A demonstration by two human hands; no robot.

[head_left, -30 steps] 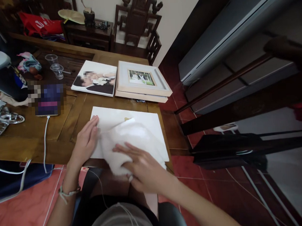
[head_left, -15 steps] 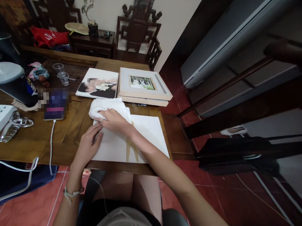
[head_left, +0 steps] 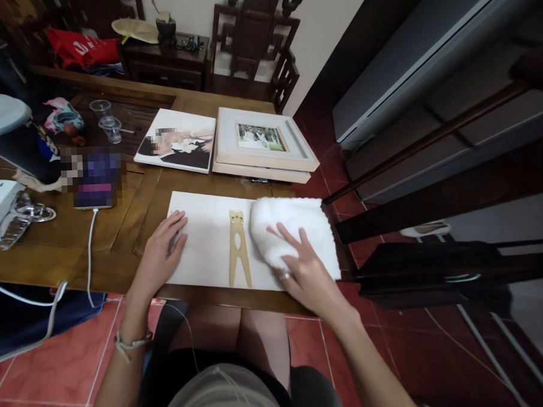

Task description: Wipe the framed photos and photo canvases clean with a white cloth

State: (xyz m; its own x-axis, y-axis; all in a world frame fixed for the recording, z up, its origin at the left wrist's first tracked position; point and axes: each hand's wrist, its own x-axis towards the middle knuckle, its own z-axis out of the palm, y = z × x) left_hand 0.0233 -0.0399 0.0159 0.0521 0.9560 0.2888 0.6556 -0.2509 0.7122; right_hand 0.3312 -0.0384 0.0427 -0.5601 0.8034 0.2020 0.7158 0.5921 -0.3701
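Observation:
A white photo-frame back lies flat at the table's front edge. Up its middle runs a tan, cat-headed easel stand with two legs. My left hand rests at the left edge of the frame back, fingers stretched out and thumb apart. Over the right part of it is a bunched white towel, overhanging the right edge. My right hand holds the towel from above, fingers spread and pressed into its folds. The right edge of the frame back is hidden beneath the towel.
Behind lie a photo panel and stacked framed pictures. At left are a phone on a white cable, a clear hair claw clip, plastic cups and a dark lidded bin. A wooden chair stands at right.
My right hand and the towel have moved from the upper left of the frame back to its right side, uncovering the easel stand. My left hand stays at the left edge.

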